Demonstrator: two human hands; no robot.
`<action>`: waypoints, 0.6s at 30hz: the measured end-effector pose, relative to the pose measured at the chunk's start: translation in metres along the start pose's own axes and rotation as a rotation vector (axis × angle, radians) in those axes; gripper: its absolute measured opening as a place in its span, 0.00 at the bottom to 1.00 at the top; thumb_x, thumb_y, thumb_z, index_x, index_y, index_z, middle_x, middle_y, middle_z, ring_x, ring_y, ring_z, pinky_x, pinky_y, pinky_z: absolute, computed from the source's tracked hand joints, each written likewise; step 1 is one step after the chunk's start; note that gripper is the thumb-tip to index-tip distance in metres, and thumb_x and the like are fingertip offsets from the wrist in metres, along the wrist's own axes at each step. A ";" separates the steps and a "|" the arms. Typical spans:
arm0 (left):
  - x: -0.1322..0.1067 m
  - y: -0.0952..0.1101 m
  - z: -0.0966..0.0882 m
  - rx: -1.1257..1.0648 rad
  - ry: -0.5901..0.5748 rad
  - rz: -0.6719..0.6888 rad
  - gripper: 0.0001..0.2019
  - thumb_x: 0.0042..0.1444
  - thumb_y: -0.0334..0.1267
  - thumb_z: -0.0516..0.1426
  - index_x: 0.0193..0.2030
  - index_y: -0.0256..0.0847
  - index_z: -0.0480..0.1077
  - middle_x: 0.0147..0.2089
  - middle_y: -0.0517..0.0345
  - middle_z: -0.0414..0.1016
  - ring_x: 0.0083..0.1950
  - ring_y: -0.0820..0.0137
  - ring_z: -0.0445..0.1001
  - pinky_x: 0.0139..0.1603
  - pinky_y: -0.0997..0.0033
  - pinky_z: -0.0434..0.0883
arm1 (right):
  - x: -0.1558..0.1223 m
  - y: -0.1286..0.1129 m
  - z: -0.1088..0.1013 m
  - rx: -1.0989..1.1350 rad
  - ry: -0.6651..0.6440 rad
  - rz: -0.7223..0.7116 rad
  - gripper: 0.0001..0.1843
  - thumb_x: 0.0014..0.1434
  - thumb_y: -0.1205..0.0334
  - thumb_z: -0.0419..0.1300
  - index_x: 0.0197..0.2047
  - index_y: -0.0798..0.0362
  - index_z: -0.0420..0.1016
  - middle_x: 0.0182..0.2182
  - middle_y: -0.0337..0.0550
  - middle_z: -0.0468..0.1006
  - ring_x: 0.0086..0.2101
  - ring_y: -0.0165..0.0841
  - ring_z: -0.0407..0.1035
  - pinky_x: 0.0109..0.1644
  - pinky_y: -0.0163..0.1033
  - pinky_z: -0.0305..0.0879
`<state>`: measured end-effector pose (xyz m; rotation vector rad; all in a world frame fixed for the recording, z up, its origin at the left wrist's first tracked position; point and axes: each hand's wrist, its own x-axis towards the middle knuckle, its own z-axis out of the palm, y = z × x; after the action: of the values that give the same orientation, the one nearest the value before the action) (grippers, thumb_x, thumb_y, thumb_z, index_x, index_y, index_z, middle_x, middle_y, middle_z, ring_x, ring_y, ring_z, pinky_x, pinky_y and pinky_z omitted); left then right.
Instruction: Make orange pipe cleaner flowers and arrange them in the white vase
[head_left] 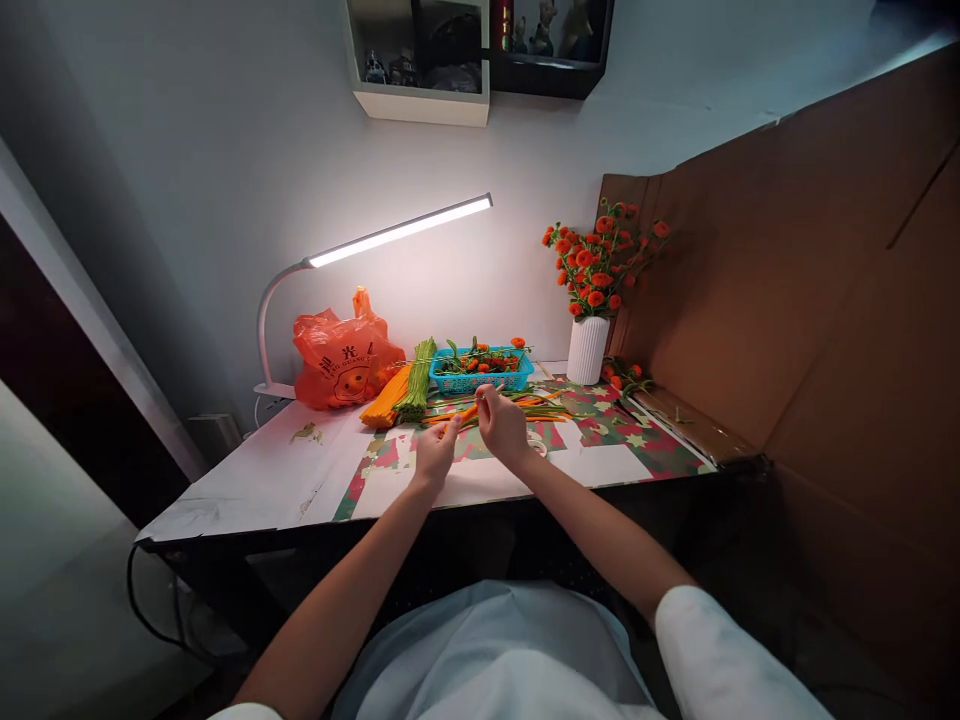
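My left hand (pixel 435 452) and my right hand (pixel 502 428) are raised close together over the front of the table, both with closed fingers. Between them runs a short orange chenille stem (pixel 469 412), pinched at its two ends. Loose orange and green chenille stems (pixel 551 410) lie on the table just behind my hands. To the left, a thick bundle of orange stems (pixel 387 398) rests beside a bundle of green stems (pixel 417 380). A white roll of tape (pixel 537 447) sits by my right wrist, partly hidden.
A blue basket (pixel 480 383) holds orange flowers with green stalks. A white ribbed vase (pixel 588 350) of orange flowers stands at the back right, near a tall cardboard panel (pixel 787 270). An orange plastic bag (pixel 345 355) and a lit desk lamp (pixel 397 232) are at the back left.
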<state>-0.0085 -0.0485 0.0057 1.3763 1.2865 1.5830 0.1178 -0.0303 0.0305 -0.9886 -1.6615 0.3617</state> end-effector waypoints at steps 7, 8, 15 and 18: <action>-0.012 -0.003 0.021 -0.734 -0.222 -0.373 0.24 0.53 0.52 0.59 0.21 0.42 0.51 0.15 0.74 0.38 0.15 0.82 0.37 0.15 0.78 0.42 | 0.000 -0.010 0.019 0.811 0.182 0.238 0.15 0.56 0.53 0.58 0.36 0.47 0.53 0.23 0.31 0.62 0.25 0.28 0.61 0.30 0.32 0.60; -0.012 -0.003 0.019 -0.782 -0.263 -0.399 0.23 0.54 0.50 0.59 0.21 0.41 0.51 0.16 0.74 0.37 0.15 0.81 0.37 0.15 0.79 0.43 | 0.002 -0.010 0.017 0.878 0.140 0.270 0.17 0.54 0.52 0.60 0.36 0.47 0.53 0.22 0.30 0.61 0.24 0.27 0.60 0.29 0.31 0.60; -0.014 -0.011 0.005 -0.869 -0.552 -0.606 0.23 0.58 0.46 0.57 0.21 0.41 0.48 0.17 0.73 0.36 0.16 0.81 0.36 0.16 0.80 0.44 | 0.020 0.004 -0.028 0.979 -0.517 0.306 0.23 0.45 0.48 0.69 0.37 0.49 0.64 0.20 0.29 0.61 0.20 0.23 0.55 0.26 0.31 0.56; -0.015 -0.012 0.002 -0.808 -0.714 -0.671 0.23 0.55 0.46 0.59 0.22 0.41 0.49 0.18 0.73 0.36 0.16 0.81 0.36 0.17 0.80 0.44 | 0.027 0.010 -0.046 0.919 -0.788 0.312 0.25 0.42 0.45 0.70 0.33 0.51 0.64 0.18 0.28 0.63 0.18 0.23 0.59 0.24 0.31 0.55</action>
<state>-0.0050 -0.0587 -0.0108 0.7367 0.4713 0.8379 0.1626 -0.0155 0.0570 -0.3816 -1.6800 1.7160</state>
